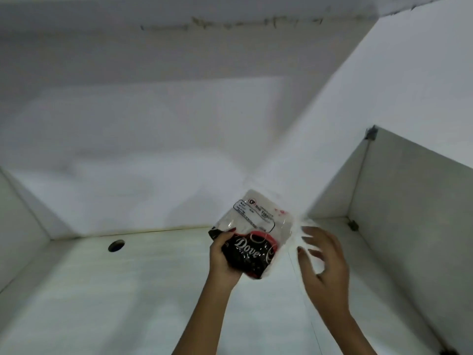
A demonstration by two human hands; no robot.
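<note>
1. The left hand [222, 254] grips a dark Dove packet [247, 254] by its lower left side, thumb across the front and fingers curled behind, and holds it raised above the white shelf [128, 290].
2. A clear packet with a white label [256, 213] rises just above and behind the left hand's thumb, touching the Dove packet. Whether the two are sealed as one bundle I cannot tell.
3. The right hand [323, 257] hangs just to the right of the packets with its fingers spread and loose. It holds nothing and is blurred.
4. The step looks like placing or sorting the packets into this compartment, with nothing set down yet.
5. The next move likely calls for the right hand to take the free edge for support, or for the left hand to lower the packets flat onto the shelf below it.
6. Counted: one Dove packet, one clear packet, two hands, one round hole [116, 245] well to the left of the left hand, and one side panel [414, 201] beyond the right hand.
</note>
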